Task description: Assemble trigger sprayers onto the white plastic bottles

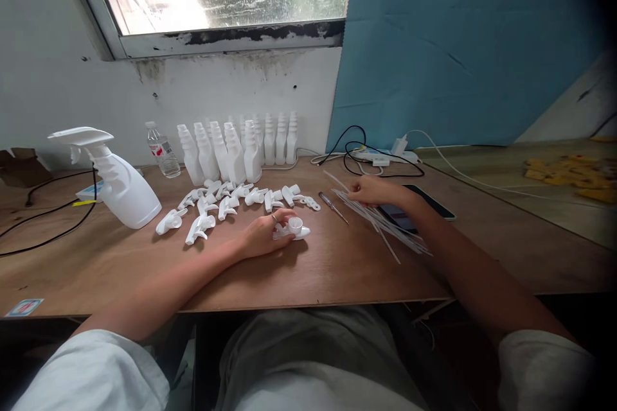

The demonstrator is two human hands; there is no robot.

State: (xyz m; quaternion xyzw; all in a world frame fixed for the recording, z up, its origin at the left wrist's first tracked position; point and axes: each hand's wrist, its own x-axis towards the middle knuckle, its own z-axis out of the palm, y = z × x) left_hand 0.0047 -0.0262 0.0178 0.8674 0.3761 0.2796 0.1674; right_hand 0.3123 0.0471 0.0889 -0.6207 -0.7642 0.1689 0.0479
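Observation:
My left hand is closed around a white trigger spray head on the table, its round collar facing up. With fingers pinched, my right hand grips a thin white tube whose end sticks out to the left. Below that hand fans a bundle of similar tubes. Between the hands lies a small screwdriver. Several loose spray heads are scattered beyond my left hand, and small white parts lie just past it.
White bottles stand by the wall, beside a clear water bottle. A spray bottle with its head on stands at left. A phone lies under my right forearm. Cables and a power strip are behind; yellow pieces lie far right.

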